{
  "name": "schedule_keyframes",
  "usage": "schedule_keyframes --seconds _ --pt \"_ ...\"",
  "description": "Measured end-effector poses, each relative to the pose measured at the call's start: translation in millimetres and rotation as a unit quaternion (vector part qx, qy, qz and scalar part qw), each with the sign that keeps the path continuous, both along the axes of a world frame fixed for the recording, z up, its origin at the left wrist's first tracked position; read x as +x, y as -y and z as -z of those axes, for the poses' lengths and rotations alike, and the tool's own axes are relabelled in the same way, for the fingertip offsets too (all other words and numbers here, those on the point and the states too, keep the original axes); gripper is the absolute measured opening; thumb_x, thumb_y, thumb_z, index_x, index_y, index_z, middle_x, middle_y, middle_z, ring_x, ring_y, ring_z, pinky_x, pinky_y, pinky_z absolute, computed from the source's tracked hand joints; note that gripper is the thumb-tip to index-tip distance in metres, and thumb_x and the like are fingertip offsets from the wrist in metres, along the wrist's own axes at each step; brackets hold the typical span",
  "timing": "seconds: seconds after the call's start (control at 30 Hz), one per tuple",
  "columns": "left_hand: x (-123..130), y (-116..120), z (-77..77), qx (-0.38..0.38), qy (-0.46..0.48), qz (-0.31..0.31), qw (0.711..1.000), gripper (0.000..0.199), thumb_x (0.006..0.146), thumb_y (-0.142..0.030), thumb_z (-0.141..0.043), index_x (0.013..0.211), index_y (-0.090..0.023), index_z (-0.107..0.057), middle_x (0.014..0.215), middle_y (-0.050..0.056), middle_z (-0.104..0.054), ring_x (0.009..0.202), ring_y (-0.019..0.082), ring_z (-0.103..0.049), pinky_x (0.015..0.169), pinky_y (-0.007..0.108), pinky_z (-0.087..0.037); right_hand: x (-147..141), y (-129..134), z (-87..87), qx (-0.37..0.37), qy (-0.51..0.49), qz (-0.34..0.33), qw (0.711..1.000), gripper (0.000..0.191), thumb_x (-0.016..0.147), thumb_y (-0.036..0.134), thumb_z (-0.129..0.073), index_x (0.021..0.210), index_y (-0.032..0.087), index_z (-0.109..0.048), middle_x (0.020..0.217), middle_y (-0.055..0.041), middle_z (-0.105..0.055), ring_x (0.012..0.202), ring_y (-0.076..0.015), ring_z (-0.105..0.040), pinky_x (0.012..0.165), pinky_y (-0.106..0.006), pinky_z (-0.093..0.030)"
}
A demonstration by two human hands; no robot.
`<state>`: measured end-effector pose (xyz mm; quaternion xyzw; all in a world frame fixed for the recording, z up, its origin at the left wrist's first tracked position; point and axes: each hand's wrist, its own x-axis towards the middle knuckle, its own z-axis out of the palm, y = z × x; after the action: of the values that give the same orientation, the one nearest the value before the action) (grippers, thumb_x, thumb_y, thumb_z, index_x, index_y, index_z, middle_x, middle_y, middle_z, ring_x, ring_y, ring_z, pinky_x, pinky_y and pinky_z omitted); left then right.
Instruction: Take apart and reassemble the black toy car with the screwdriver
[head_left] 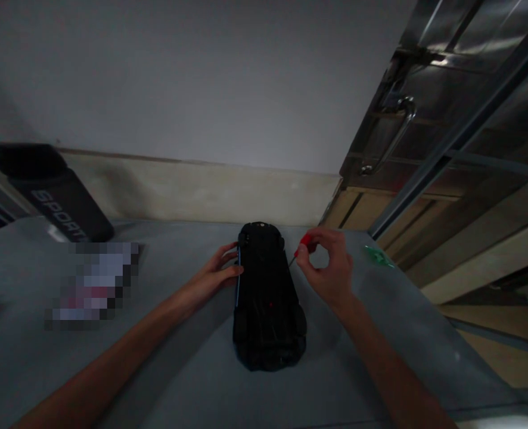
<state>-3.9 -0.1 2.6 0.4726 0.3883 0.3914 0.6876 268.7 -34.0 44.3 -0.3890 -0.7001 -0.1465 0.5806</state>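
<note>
Grey bench (157, 369) carries a black toy car (267, 298), underside up, lying at centre. Left hand (217, 275) rests fingers, uncurled, against the car's left flank; right hand (329, 268) pinches a red-handled screwdriver (303, 244), tip at the car's right edge.

Grey table (165, 369), smooth top, runs back to a pale wall base. Black toy car (268, 298) lies on it near centre, underside up, lengthwise away from the viewer. Left hand (214, 277) rests on the tabletop, fingers against the car's left side. Small green item (379, 256) lies on the surface at right, near the table edge, apart from the car. Dark bottle (62, 205) with white lettering at back left, tilted in view. Blurred-out flat item (95, 285) lies just in front of the bottle.
</note>
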Motion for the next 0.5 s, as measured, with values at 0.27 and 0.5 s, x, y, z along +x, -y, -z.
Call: schedule_keyframes --seconds 0.27,0.5 --pt "-0.4 -0.7 0.7 0.0 0.022 -0.003 1.0 0.076 0.087 -0.029 -0.096 0.157 -0.031 -0.067 0.167 0.012 -0.066 0.149 0.038 -0.067 0.122 0.053 -0.057 5.0 -3.1 3.8 -0.063 0.021 -0.016 0.998 0.021 0.101 0.025 -0.069 0.122 0.029 -0.065 0.091 -0.0003 -0.076 0.07 -0.019 -0.07 0.072 -0.037 -0.063" --pt "-0.7 -0.8 -1.9 -0.009 0.001 -0.012 1.0 0.076 0.087 -0.027 -0.093 0.158 -0.031 -0.066 0.167 0.011 -0.066 0.153 0.04 -0.064 0.125 0.054 -0.055 6.8 -6.7 6.6 -0.054 0.041 -0.023 0.997 0.025 0.102 0.022 -0.067 0.125 0.029 -0.062 0.093 0.0004 -0.076 0.071 -0.018 -0.07 0.071 -0.035 -0.063"
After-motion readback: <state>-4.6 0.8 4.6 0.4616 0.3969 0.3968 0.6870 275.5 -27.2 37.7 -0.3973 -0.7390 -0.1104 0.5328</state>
